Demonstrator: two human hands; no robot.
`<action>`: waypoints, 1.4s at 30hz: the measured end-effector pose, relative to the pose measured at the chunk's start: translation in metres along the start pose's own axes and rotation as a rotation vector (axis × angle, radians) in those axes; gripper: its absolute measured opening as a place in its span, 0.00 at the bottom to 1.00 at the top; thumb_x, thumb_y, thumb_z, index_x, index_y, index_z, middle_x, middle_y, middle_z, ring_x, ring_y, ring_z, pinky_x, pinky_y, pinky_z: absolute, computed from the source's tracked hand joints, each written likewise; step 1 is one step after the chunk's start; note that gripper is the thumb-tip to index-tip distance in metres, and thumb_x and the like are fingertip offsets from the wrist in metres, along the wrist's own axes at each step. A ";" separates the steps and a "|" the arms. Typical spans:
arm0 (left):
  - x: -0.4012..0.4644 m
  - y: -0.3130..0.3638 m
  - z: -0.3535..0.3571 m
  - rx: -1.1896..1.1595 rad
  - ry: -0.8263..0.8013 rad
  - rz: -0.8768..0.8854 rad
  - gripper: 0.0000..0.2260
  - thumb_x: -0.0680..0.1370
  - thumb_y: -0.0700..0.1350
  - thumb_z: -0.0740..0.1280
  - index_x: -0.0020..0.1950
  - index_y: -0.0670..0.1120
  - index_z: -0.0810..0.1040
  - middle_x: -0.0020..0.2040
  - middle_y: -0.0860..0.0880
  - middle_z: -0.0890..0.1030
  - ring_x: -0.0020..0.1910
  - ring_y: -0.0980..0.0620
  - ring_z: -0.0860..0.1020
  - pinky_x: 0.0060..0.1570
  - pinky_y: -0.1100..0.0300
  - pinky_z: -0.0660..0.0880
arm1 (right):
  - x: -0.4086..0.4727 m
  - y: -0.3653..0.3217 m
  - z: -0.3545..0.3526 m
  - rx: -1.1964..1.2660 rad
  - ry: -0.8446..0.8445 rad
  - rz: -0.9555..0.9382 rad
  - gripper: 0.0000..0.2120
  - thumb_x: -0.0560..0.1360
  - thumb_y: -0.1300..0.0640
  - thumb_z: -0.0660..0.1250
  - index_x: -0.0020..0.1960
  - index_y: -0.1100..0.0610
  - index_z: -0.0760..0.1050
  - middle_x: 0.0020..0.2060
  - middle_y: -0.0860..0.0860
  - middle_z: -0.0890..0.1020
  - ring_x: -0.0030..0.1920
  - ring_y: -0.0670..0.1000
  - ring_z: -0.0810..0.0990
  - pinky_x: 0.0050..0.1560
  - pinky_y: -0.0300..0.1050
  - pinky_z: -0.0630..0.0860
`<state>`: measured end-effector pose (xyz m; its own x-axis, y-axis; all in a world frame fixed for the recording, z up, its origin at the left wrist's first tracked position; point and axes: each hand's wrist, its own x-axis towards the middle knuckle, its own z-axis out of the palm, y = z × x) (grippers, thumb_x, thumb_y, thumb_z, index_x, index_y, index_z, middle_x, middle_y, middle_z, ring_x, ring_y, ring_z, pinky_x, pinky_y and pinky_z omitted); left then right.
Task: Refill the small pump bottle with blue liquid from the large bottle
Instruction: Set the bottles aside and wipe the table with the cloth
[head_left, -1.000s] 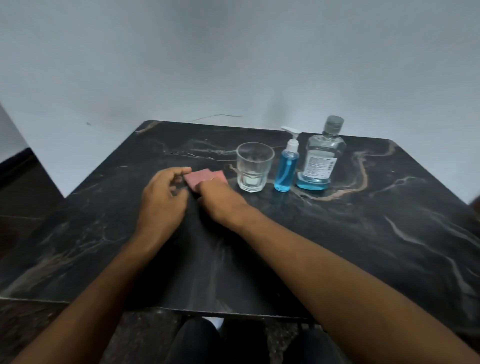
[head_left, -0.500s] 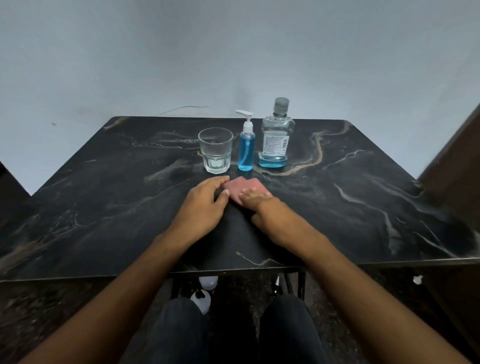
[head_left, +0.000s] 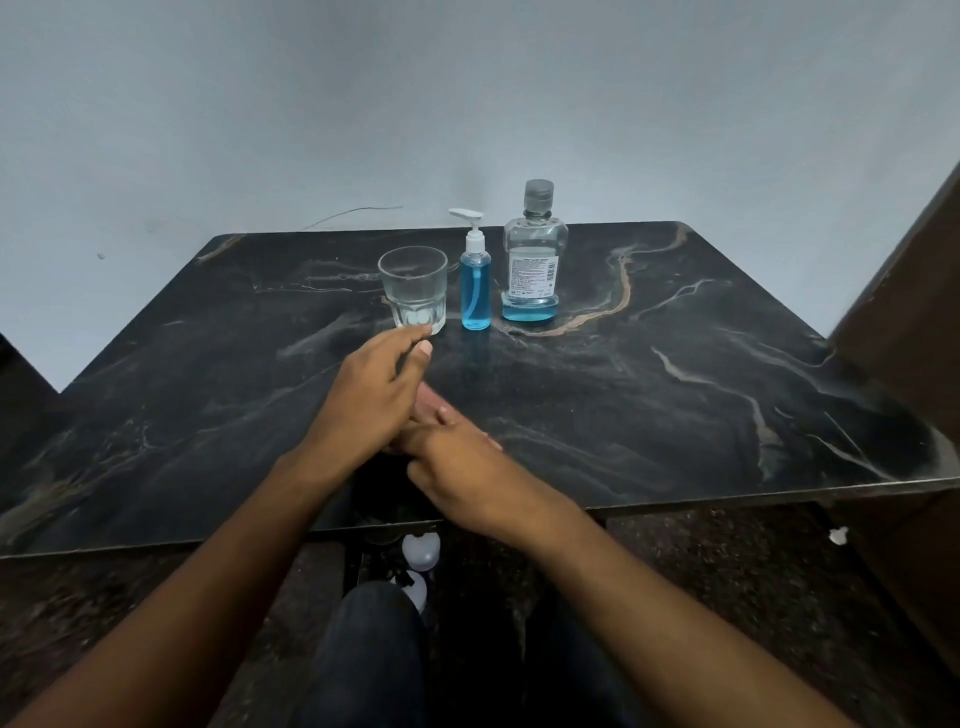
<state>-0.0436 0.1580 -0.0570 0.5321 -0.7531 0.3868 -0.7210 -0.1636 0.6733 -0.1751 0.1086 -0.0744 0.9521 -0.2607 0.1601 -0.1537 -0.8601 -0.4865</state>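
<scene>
The small pump bottle (head_left: 475, 283), nearly full of blue liquid and topped by a white pump, stands at the far middle of the black marble table (head_left: 675, 389). Just to its right is the large clear bottle (head_left: 531, 260), grey-capped, with a shallow layer of blue liquid at its bottom. My left hand (head_left: 371, 395) hovers with loosely curved fingers holding nothing, its fingertips just short of a clear glass (head_left: 414, 288). My right hand (head_left: 460, 467) lies on the table over a pink pad (head_left: 430, 402), most of which both hands hide.
The glass stands left of the pump bottle, close beside it. A dark wooden panel (head_left: 914, 312) rises at the table's right edge. A pale wall is right behind the table. My legs and white objects (head_left: 421, 553) on the floor show below the front edge.
My left hand has lifted off the pink pad and moved forward toward the glass. My right hand and the pad have come nearer the front edge. The view has shifted back.
</scene>
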 end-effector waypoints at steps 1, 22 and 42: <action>-0.001 -0.001 -0.001 0.012 -0.018 -0.005 0.15 0.85 0.46 0.63 0.72 0.47 0.79 0.69 0.49 0.80 0.65 0.62 0.73 0.59 0.79 0.62 | -0.002 -0.002 -0.001 0.006 -0.026 -0.049 0.26 0.76 0.68 0.58 0.73 0.55 0.70 0.76 0.52 0.65 0.78 0.50 0.55 0.78 0.46 0.48; -0.012 -0.022 -0.002 0.115 -0.057 -0.095 0.21 0.85 0.53 0.62 0.76 0.47 0.73 0.74 0.48 0.76 0.73 0.51 0.73 0.69 0.61 0.64 | -0.018 0.058 -0.040 -0.066 0.000 0.136 0.29 0.74 0.69 0.63 0.75 0.58 0.67 0.76 0.52 0.65 0.77 0.49 0.59 0.73 0.33 0.42; -0.025 -0.028 -0.007 0.045 -0.034 -0.170 0.22 0.83 0.54 0.66 0.76 0.51 0.73 0.75 0.49 0.75 0.71 0.50 0.75 0.69 0.55 0.71 | -0.041 0.072 -0.068 -0.157 -0.050 0.318 0.29 0.78 0.67 0.59 0.78 0.56 0.59 0.79 0.51 0.57 0.78 0.47 0.53 0.70 0.34 0.46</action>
<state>-0.0330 0.1860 -0.0809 0.6331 -0.7333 0.2480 -0.6416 -0.3178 0.6981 -0.2427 0.0276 -0.0576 0.8613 -0.5076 -0.0217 -0.4791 -0.7973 -0.3670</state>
